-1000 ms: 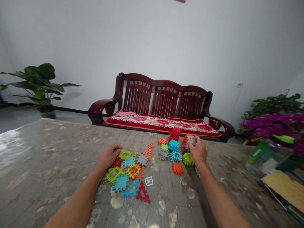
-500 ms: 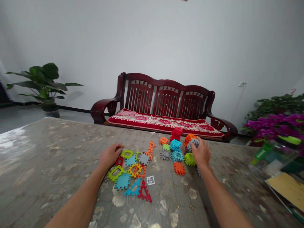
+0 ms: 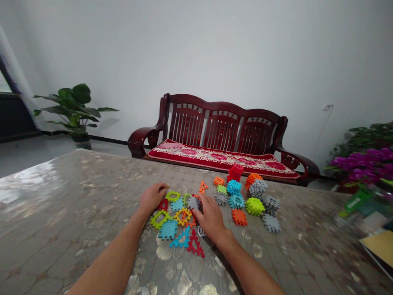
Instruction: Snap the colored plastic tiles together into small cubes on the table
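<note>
My right hand (image 3: 211, 215) has its thumb and fingers on a grey square interlocking tile (image 3: 193, 202), which looks slightly tilted. A white lattice piece (image 3: 201, 231) shows partly from under that hand. My left hand (image 3: 154, 197) rests on the table with fingers curled together, just left of a green frame tile (image 3: 172, 196); no piece shows in it. Between the hands lie a light-blue tile (image 3: 177, 205), a yellow frame tile (image 3: 183, 216) and a dark-red piece (image 3: 163, 204). Nearer me are a larger blue tile (image 3: 168, 229), a blue triangle (image 3: 181, 238) and a red triangle (image 3: 195, 244).
Right of my right hand stand colour-sorted stacks: red (image 3: 235, 172), blue (image 3: 236, 200), lime (image 3: 254, 206) and grey (image 3: 258, 187). An orange tile (image 3: 239, 217) lies nearer. A clear container (image 3: 374, 205) is at far right. A wooden bench (image 3: 221, 127) stands beyond the table.
My right hand has left the grey and orange stacks and moved left to the loose tiles, where it grips a grey tile. My left hand stays beside the loose tiles. The view has shifted.
</note>
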`<state>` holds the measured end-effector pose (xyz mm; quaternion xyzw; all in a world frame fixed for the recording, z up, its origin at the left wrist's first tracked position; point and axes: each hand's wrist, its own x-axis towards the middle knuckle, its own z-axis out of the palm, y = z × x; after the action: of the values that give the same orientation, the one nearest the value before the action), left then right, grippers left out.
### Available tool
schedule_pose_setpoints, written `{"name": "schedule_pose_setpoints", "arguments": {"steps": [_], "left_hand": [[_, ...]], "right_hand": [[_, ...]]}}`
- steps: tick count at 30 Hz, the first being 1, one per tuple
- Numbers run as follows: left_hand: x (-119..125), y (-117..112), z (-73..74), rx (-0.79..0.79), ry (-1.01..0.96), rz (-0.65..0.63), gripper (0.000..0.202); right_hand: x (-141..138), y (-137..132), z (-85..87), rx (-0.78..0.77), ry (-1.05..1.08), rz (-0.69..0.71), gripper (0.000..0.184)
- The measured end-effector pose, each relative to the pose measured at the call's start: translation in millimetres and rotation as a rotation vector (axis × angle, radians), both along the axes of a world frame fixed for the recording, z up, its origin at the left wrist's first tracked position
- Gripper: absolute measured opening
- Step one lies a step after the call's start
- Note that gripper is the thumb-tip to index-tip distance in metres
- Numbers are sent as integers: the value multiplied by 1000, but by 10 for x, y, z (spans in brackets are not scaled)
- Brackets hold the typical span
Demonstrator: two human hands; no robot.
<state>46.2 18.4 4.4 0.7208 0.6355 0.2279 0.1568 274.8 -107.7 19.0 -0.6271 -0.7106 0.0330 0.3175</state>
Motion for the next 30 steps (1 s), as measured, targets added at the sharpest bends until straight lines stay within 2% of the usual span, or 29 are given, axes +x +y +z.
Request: {"name": "schedule_pose_setpoints", "arguments": {"steps": [4, 11, 15, 20, 24, 30], "left_hand": [[5, -5, 9, 0, 1, 12, 33], [-17, 33, -49, 17, -4, 2, 33], [-41, 70, -96, 10, -37, 0, 33], [-64, 104, -135, 19, -77, -40, 31], [-61, 97, -146, 28, -97, -89, 31], [-52, 29, -112, 56, -104, -166, 31]], "right_hand": [[-1, 76, -35, -38, -52, -22, 48], [-15, 59, -65, -3, -8, 8, 51], [15, -37, -23, 29, 29, 50, 55], [158, -278, -9, 77, 55, 118, 62], [361, -464, -97, 84, 103, 121, 64], [544, -585, -290, 64, 185, 17, 63]]}}
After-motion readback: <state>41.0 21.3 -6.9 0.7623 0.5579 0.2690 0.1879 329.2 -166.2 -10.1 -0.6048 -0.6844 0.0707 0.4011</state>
